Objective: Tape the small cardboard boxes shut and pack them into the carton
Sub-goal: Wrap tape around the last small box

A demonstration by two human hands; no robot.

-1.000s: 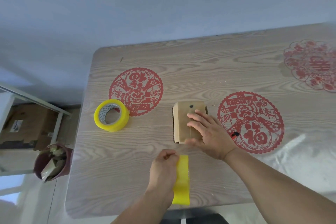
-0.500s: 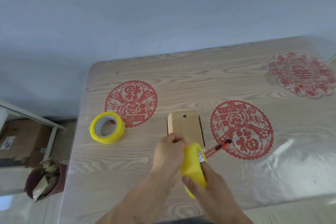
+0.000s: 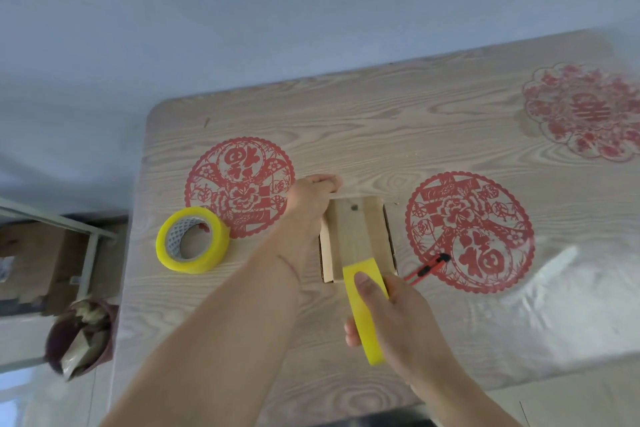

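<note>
My right hand [image 3: 398,319] grips a yellow tape roll [image 3: 365,308] at the near edge of the small brown cardboard box [image 3: 356,239] on the wood-grain surface [image 3: 415,135]; my left hand [image 3: 311,199] pinches the tape end [image 3: 353,196] at its far edge.

A small brown cardboard box [image 3: 356,239] lies flat at table centre; a yellow tape roll [image 3: 364,308] stands on edge at its 6 o'clock.

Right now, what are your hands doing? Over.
Right hand grips tape roll. Left hand pinches tape end past box. Cutter beside, not blocking.
</note>
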